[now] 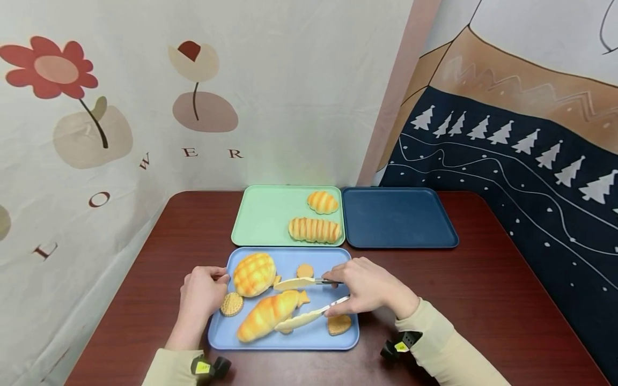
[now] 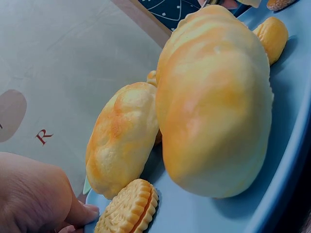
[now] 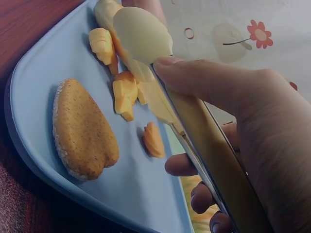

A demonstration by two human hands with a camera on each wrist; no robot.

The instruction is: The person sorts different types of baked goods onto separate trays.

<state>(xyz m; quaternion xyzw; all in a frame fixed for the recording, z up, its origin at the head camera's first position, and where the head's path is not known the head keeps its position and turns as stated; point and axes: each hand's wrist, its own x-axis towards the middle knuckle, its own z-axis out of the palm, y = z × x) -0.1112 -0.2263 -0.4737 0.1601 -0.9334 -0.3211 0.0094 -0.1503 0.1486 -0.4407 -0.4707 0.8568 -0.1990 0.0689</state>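
We see golden-orange breads on a light blue tray (image 1: 219, 332), a cross-hatched round bun (image 1: 254, 274), striped loaves on a mint green tray (image 1: 260, 214), a plain navy tray (image 1: 398, 217), cream tongs (image 1: 309, 300) and a reddish-brown tabletop (image 1: 483, 279).

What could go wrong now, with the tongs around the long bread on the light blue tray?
The tongs sit at the tail end of the long bread, so it may tip or slip out. The heart cookie lies near the tray rim and might be knocked. The left hand only steadies the edge.
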